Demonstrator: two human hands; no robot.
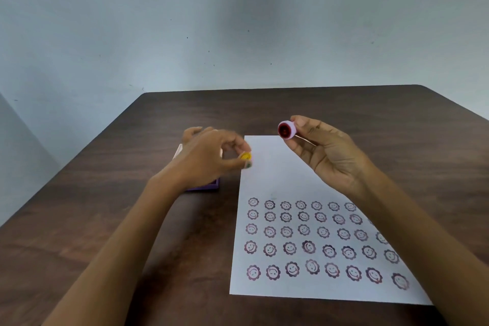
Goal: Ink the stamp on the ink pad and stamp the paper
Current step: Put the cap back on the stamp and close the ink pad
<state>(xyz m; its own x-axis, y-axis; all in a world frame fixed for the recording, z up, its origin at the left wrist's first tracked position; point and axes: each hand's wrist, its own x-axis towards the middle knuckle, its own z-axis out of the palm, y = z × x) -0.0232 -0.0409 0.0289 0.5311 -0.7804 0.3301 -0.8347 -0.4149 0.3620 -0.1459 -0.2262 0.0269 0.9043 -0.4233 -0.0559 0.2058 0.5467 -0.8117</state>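
My right hand (326, 151) holds a small round pink stamp (287, 130) above the top of the paper, its dark red inked face turned toward me. My left hand (209, 159) is blurred and pinches a small yellow piece (245, 156), perhaps a cap, at the paper's left edge. A white sheet of paper (275, 174) lies on the table; its lower half carries several rows of purple smiley-flower prints (304, 241), its upper half is blank. The purple ink pad (203, 187) sits left of the paper, mostly hidden under my left hand.
A dark brown wooden table (105, 219) carries everything. Its far edge meets a pale blue-grey wall (238, 34). My forearms reach in from the bottom of the view.
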